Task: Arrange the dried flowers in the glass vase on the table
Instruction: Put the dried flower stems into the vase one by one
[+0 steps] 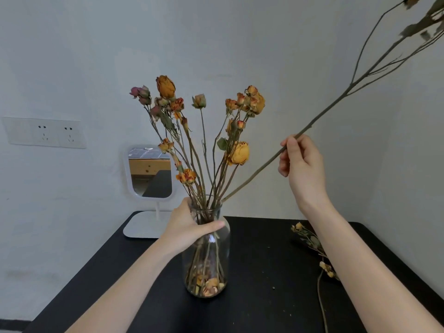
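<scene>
Glass vase (206, 263) stands upright on the black worktop (264, 280), roughly centre, near the front edge. It holds a bunch of dried flowers (201, 131): orange, yellow and a few pink heads, with the stems fanned out above the mouth. Loose petals sit at the bottom of the vase.

Left hand (187, 227) grips the vase neck, thumb across the front, the other fingers wrapped round the back.

Right hand (304, 167) is raised right of the bunch, fingers (283, 162) clamped on a long branched stem (252, 181). The stem runs diagonally; its lower end meets the vase rim on the right side, and its top goes out of view at the upper right corner. Can't tell if the tip is inside the mouth.

More dried flowers, spare sprigs (310, 239), lie flat on the worktop at right, partly hidden behind the right forearm.

White stand mirror (150, 174) sits at the back left of the worktop. Double wall socket (45, 133) is on the left wall.
</scene>
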### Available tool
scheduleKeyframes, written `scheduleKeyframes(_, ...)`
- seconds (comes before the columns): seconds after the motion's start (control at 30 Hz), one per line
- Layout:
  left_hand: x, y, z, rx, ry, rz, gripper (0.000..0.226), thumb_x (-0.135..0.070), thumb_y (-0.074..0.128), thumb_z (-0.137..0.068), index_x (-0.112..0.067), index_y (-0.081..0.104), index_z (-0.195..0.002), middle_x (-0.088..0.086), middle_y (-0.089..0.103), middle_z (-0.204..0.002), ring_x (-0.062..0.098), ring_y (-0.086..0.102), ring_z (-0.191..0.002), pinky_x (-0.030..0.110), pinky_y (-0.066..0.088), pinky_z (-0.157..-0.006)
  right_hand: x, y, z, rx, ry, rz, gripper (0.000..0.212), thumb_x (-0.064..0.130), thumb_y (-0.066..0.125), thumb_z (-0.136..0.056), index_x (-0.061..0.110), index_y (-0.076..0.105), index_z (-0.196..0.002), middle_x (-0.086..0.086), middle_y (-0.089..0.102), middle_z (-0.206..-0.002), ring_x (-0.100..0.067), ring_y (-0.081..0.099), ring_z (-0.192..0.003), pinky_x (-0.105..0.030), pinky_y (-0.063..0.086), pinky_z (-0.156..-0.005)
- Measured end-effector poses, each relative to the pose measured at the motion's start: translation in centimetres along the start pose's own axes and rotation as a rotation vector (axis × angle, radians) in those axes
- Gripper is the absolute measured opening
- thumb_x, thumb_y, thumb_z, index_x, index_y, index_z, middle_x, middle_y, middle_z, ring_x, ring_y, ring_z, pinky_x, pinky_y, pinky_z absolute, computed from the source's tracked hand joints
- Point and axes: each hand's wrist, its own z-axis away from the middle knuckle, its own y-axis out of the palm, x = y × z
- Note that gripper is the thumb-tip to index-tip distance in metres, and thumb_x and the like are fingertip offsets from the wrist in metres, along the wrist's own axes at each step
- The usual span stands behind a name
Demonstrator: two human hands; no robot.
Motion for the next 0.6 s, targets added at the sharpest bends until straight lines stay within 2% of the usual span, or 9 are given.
scheduleKeyframes(0.17,0.2,0.4,0.1,-0.126,0.03,-0.006,0.078,-0.036,0.081,-0.065,-0.022,0.039,-0.13,-0.013,0.054,-0.12,0.006,0.049,-0.11,0.022,0.036,-0.091,0.1,0.9,0.0,0.042,-0.034,0.042,0.025,0.017,0.035,-0.1,0.025,0.051,-0.082,0.004,0.047,-0.067,-0.006,0.045,-0.058,-0.013,0.039,-0.05)
scheduleKeyframes(0.33,0.8,0.2,-0.2,-0.026,0.012,0.032,0.066,-0.027,0.077,-0.071,-0.03,0.039,-0.124,-0.026,0.052,-0.104,0.003,0.051,-0.105,0.013,0.036,-0.079,0.2,1.4,0.1,0.072,-0.038,0.023,0.026,0.016,0.035,-0.1,0.024,0.051,-0.082,0.003,0.047,-0.066,-0.006,0.045,-0.058,-0.015,0.039,-0.05)
scheduleKeyframes(0.4,0.9,0.2,-0.2,0.015,0.014,0.063,0.071,-0.028,0.078,-0.071,-0.031,0.036,-0.128,-0.03,0.05,-0.106,-0.006,0.049,-0.103,0.013,0.035,-0.085,0.2,1.6,0.3,0.101,-0.042,0.009,0.026,0.015,0.035,-0.1,0.024,0.052,-0.082,0.003,0.047,-0.066,-0.004,0.045,-0.057,-0.014,0.04,-0.049)
scheduleKeyframes(0.43,0.9,0.3,-0.1,0.007,0.026,0.074,0.071,-0.031,0.08,-0.069,-0.035,0.036,-0.125,-0.031,0.049,-0.106,-0.012,0.049,-0.099,0.009,0.034,-0.085,0.3,1.7,0.4,0.121,-0.047,0.001,0.026,0.015,0.035,-0.099,0.023,0.053,-0.082,0.004,0.047,-0.066,-0.004,0.045,-0.056,-0.014,0.039,-0.049)
scheduleKeyframes(0.53,1.0,0.5,0.2,-0.07,0.052,0.098,0.071,-0.034,0.083,-0.064,-0.044,0.033,-0.113,-0.034,0.049,-0.104,-0.027,0.045,-0.09,-0.002,0.035,-0.068,0.3,2.1,0.8,0.202,-0.067,0.013,0.024,0.014,0.035,-0.099,0.021,0.053,-0.084,0.005,0.047,-0.067,-0.003,0.045,-0.058,-0.014,0.039,-0.051)
scheduleKeyframes(0.6,1.1,0.5,0.3,-0.095,0.047,0.12,0.076,-0.033,0.083,-0.063,-0.043,0.032,-0.118,-0.036,0.048,-0.102,-0.031,0.045,-0.087,-0.003,0.036,-0.065,0.3,2.5,1.2,0.278,-0.077,0.074,0.022,0.015,0.036,-0.099,0.02,0.053,-0.086,0.006,0.048,-0.068,-0.003,0.046,-0.06,-0.014,0.04,-0.054)
